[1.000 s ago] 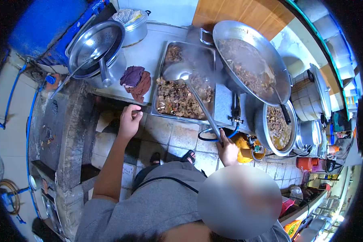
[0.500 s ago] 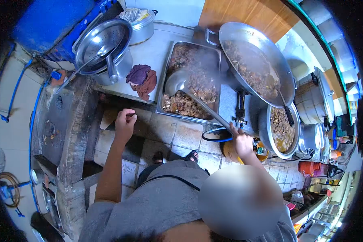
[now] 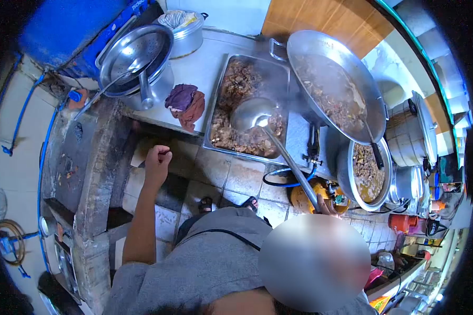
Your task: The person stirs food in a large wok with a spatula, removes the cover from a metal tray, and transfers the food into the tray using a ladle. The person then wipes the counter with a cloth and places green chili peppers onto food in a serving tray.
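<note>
1 ladle point(image 3: 290, 166): R hand point(image 3: 327, 208), part hidden, gripping handle end; bowl sitting amid tray point(image 3: 242, 153) of chopped food point(image 3: 242, 84). L hand point(image 3: 158, 158): hanging clear, loosely fisted, nothing showing inside. Cloths point(image 3: 192, 110) lying nr tray.

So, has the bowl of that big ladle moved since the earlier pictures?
Yes: against the metal tray, the ladle's bowl has shifted toward the near edge and the side by the wide pan.
</note>
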Demonstrator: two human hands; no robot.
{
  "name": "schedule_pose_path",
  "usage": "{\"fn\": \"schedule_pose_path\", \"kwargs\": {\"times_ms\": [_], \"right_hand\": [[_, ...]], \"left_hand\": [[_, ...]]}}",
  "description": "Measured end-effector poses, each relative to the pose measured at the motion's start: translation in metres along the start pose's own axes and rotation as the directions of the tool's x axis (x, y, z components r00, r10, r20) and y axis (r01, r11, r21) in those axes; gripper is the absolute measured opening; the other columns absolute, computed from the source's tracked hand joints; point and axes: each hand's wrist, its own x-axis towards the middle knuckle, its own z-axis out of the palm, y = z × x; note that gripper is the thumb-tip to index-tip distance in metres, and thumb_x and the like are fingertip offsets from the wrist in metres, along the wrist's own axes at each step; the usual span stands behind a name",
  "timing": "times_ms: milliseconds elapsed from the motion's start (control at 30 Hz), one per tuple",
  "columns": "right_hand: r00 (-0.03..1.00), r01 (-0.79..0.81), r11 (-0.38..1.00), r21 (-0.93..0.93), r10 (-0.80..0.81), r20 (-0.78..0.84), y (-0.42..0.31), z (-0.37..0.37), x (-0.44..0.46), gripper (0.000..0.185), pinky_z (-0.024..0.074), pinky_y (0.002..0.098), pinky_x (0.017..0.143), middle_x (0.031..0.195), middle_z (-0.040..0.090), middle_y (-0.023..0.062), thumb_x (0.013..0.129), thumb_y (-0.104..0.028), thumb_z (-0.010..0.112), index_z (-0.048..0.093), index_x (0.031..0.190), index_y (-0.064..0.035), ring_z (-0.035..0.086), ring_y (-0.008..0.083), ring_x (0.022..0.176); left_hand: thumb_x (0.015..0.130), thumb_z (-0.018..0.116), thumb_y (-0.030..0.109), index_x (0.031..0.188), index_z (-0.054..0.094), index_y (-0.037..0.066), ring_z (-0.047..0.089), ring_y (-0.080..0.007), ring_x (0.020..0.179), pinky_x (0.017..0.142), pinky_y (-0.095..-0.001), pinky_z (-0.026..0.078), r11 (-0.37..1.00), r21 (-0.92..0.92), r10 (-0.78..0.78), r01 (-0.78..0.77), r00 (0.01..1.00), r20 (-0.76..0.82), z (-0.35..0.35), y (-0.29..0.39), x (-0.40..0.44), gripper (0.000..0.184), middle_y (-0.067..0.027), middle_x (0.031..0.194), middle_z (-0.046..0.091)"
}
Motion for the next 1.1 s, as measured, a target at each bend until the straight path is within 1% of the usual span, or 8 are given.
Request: {"fn": "schedule_pose_path", "kwargs": {"times_ms": [233,433,500,600,667,733,833,1100], "right_hand": [[0.991,-0.128,0.919,0.373,0.131,0.018,-0.006,-0.04,-0.015,0.049,0.0404,0.0281,0.045,0.072,0.058,0.0083,0.069,0.004,0.059,0.05,0.116,-0.0039,0.052,0.0159,0.051],[0.949,-0.305,0.633,0.711,0.267,0.169,0.005,-0.092,-0.012,0.036,0.0373,0.0229,0.045,0.069,0.053,0.0067,0.079,0.001,0.055,0.045,0.113,0.005,0.046,0.0113,0.05],[0.883,-0.41,0.374,0.832,0.391,0.259,0.012,-0.107,0.001,0.037,0.0362,0.0212,0.042,0.068,0.051,0.0067,0.081,-0.001,0.053,0.041,0.115,0.0032,0.045,0.0103,0.048],[0.839,-0.42,0.169,0.892,0.447,0.31,0.028,-0.12,0.03,0.027,0.0328,0.0211,0.035,0.061,0.049,0.0043,0.083,-0.01,0.054,0.044,0.105,0.0033,0.042,0.0094,0.042],[0.79,-0.521,0.183,0.834,0.472,0.391,0.039,-0.138,0.065,0.021,0.0321,0.0209,0.034,0.057,0.047,0.0027,0.083,-0.012,0.056,0.047,0.096,0.0018,0.041,0.0083,0.04],[0.832,-0.503,0.389,0.772,0.46,0.311,0.059,-0.136,0.097,0.018,0.0316,0.0214,0.034,0.053,0.045,0.0018,0.082,-0.013,0.058,0.048,0.09,0.0,0.041,0.0081,0.04],[0.884,-0.426,0.605,0.673,0.437,0.167,0.134,-0.102,0.155,0.011,0.0316,0.0226,0.032,0.048,0.046,0.0038,0.077,-0.007,0.056,0.048,0.073,-0.0006,0.04,0.011,0.034],[0.79,-0.598,0.653,0.464,0.579,0.202,0.232,-0.035,0.252,0.012,0.0362,0.0278,0.035,0.051,0.049,0.0086,0.068,-0.005,0.052,0.051,0.058,0.0007,0.044,0.0169,0.038]], "left_hand": [[0.078,0.057,0.006,0.092,0.055,0.003,0.049,-0.0161,0.067,0.063,-0.0262,0.042,0.995,-0.065,0.079,-0.075,0.996,0.048,0.024,-0.006,0.02,0.014,-0.0075,0.082,0.053],[0.078,0.056,0.006,0.092,0.055,0.003,0.049,-0.0159,0.067,0.064,-0.0256,0.042,0.985,-0.068,0.159,-0.156,0.987,0.036,0.038,-0.01,0.034,0.014,-0.0072,0.082,0.053],[0.078,0.056,0.005,0.093,0.055,0.003,0.049,-0.0158,0.067,0.064,-0.0253,0.042,0.984,-0.047,0.173,-0.171,0.984,0.042,0.039,-0.011,0.034,0.015,-0.0072,0.082,0.053],[0.078,0.057,0.005,0.093,0.055,0.003,0.049,-0.0156,0.07,0.065,-0.0247,0.042,0.982,-0.089,0.171,-0.165,0.983,0.064,0.041,-0.004,0.026,0.015,-0.0072,0.083,0.053],[0.078,0.056,0.005,0.094,0.055,0.003,0.05,-0.0157,0.072,0.067,-0.0254,0.042,0.986,-0.096,0.138,-0.133,0.989,0.045,0.044,-0.014,0.024,0.016,-0.0072,0.083,0.054],[0.079,0.055,0.006,0.093,0.055,0.002,0.05,-0.0168,0.073,0.068,-0.0266,0.042,0.983,-0.109,0.157,-0.149,0.985,0.066,0.042,-0.03,0.02,0.015,-0.0073,0.083,0.055],[0.081,0.053,0.011,0.092,0.053,0.002,0.05,-0.0178,0.074,0.07,-0.0275,0.041,0.999,-0.015,-0.039,0.042,0.986,0.16,0.027,-0.006,0.011,0.014,-0.007,0.086,0.054],[0.083,0.05,0.013,0.093,0.052,0.003,0.049,-0.018,0.078,0.072,-0.0283,0.039,0.986,-0.052,-0.155,0.157,0.987,0.033,-0.001,-0.035,-0.015,0.014,-0.0071,0.089,0.052]]}}
